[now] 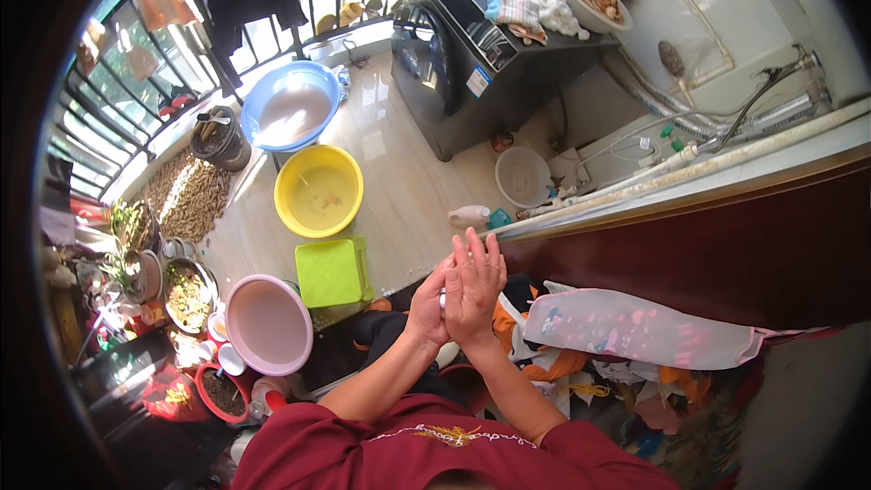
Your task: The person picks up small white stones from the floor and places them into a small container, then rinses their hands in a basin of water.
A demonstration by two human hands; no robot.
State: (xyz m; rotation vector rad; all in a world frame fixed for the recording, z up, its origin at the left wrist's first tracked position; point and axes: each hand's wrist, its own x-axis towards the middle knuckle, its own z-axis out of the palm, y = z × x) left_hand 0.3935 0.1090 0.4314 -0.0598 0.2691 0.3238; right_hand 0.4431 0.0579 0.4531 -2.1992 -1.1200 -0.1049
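My left hand [427, 307] and my right hand [474, 295] are pressed palm to palm in front of my chest. The right hand's fingers point up and away from me, and its thumb lies toward the left hand. Between the palms a small white thing [443, 299] peeks out, mostly covered, so its kind cannot be made out. Most of the left hand's fingers are hidden behind the right hand. Nearest to the hands on the floor are a green stool [328, 273], a white bottle [469, 215] and a yellow basin [318, 191] holding water.
A blue basin [313, 136], a pink basin [269, 325] and a pale bucket [523, 177] stand around. Beyond is a dark washing machine [454, 63]. Potted plants [190, 296] line the left, near the railing. At the right are a dark red panel [689, 245] and a pale pink apron-like cloth [635, 328].
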